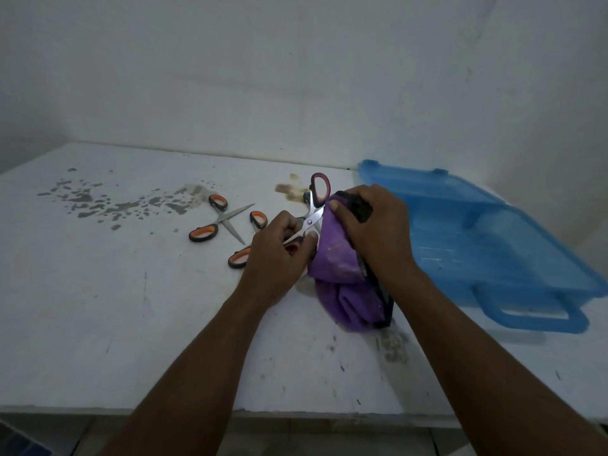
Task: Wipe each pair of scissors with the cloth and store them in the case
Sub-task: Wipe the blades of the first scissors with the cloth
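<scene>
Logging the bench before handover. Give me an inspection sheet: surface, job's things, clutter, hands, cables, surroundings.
Surface: white table, grey and brown stains.
Job's things: red-handled scissors open, held; purple cloth wrapped on one blade; orange-handled scissors lying open on the table; second orange-handled pair half hidden behind left hand; blue case at right, looks closed.
Clutter: nothing seen.
Hands: left hand grips the red-handled scissors; right hand holds the purple cloth.
Cables: nothing seen.
Surroundings: bare white wall.
</scene>
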